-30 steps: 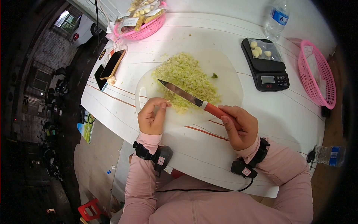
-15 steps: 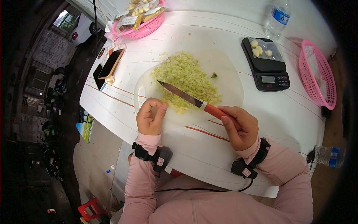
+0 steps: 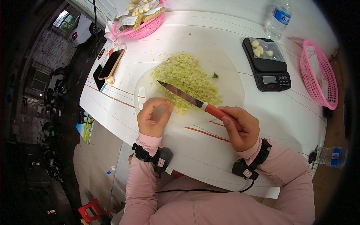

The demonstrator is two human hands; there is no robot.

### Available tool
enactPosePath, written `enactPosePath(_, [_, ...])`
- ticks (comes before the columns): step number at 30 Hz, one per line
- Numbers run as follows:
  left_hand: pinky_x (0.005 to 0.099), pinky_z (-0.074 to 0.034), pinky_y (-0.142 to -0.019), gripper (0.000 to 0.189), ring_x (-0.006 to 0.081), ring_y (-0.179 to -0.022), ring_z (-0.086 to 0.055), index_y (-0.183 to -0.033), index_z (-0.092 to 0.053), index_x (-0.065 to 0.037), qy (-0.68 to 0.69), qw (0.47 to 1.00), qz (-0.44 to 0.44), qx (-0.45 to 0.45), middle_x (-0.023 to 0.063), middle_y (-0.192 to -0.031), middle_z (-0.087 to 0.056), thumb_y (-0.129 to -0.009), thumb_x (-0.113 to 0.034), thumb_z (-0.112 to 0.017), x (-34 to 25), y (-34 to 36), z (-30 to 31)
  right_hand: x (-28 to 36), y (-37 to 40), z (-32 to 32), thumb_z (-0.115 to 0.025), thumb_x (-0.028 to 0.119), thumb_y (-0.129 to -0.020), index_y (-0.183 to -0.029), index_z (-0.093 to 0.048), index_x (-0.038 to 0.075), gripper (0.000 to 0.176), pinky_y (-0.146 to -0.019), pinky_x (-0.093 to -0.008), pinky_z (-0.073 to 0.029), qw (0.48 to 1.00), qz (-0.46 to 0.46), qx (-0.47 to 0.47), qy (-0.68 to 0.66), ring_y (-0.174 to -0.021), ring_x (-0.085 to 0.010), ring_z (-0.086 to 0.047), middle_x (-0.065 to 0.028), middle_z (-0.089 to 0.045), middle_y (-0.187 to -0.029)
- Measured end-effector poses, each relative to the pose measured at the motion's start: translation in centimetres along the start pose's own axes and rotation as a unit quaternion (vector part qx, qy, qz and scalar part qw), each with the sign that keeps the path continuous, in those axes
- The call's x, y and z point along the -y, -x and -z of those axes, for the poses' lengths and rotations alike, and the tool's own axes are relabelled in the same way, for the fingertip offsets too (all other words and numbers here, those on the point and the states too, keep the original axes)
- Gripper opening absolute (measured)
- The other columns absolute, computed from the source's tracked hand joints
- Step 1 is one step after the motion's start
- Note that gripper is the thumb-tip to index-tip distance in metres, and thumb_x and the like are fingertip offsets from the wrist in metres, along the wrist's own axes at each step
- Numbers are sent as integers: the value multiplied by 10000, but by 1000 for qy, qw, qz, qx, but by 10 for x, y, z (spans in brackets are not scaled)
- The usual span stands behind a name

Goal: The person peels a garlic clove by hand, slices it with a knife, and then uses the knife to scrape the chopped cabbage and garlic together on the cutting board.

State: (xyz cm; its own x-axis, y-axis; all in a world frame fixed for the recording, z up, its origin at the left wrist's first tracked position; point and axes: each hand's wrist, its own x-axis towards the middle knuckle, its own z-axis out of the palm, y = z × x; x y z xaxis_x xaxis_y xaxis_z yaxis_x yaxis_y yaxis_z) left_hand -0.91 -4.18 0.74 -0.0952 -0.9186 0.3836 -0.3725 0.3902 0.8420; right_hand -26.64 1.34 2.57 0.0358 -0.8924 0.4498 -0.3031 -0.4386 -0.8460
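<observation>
My right hand (image 3: 243, 127) is closed round the orange handle of a kitchen knife (image 3: 182, 94). Its blade points left and slants over a heap of finely chopped pale green vegetable (image 3: 187, 71), which looks like cabbage. The heap lies on a white cutting board (image 3: 230, 84) with a handle slot at its left end. At the board's near left edge is my left hand (image 3: 153, 117), its thumb and forefinger brought together in a pinch. Whether anything is between those fingertips is too small to make out. A small dark green scrap (image 3: 215, 75) rests on the board right of the heap.
On the right stand a black kitchen scale (image 3: 268, 71) bearing a bag of garlic cloves (image 3: 262, 49), a pink basket (image 3: 318, 75) and a water bottle (image 3: 279, 20). Another pink basket (image 3: 144, 30) holds packets at the back left. Two phones (image 3: 111, 64) lie near the left edge.
My left hand's thumb and forefinger have shifted slightly right and rounded into a wider loop, tips still together. The knife and my right hand have barely moved.
</observation>
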Motion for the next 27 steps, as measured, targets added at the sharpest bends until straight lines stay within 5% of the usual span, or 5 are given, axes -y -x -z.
enactPosePath(6, [325,-444,-933,95,207,-1022,-602,-979,-632,14,29,999,-22,21,124,-1049,-662,-893,32,-597,-2,2,6,2,0,1,-605,34,-948,-1114,-655,-53,193,-691,-238,-470,1000,-8,12,-3,-745,-152,-615,-122,-682,-893])
enactPosePath(10, [352,-438,-959,189,249,-1061,-599,-995,-671,41,-47,996,-52,52,146,-1096,-660,-932,-53,-520,-6,-1,11,3,1,2,-608,44,-949,-1113,-658,-51,196,-682,-235,-463,1000,-16,14,-2,-732,-149,-603,-119,-675,-890])
enactPosePath(17, [377,-413,-1010,272,285,-1120,-585,-1093,-704,20,-92,990,-99,44,162,-1146,-666,-877,-37,-550,-9,-7,9,3,2,-1,-650,62,-922,-1093,-667,-5,184,-625,-285,-497,1000,-18,-22,2,-681,-202,-660,-135,-688,-839])
enactPosePath(22, [378,-369,-1031,316,287,-1122,-587,-1090,-732,-51,-143,983,-107,30,100,-1163,-687,-812,18,-599,-8,-7,8,2,3,3,-641,107,-946,-1069,-672,-20,180,-617,-250,-494,991,-123,-10,-52,-670,-128,-647,-121,-688,-757])
enactPosePath(27, [375,-364,-1032,306,285,-1146,-577,-1081,-732,-47,-161,981,-105,18,94,-1152,-692,-808,14,-609,-2,-4,6,0,4,1,-630,119,-956,-1063,-673,-21,181,-614,-246,-490,992,-104,-14,-71,-666,-117,-638,-110,-688,-755])
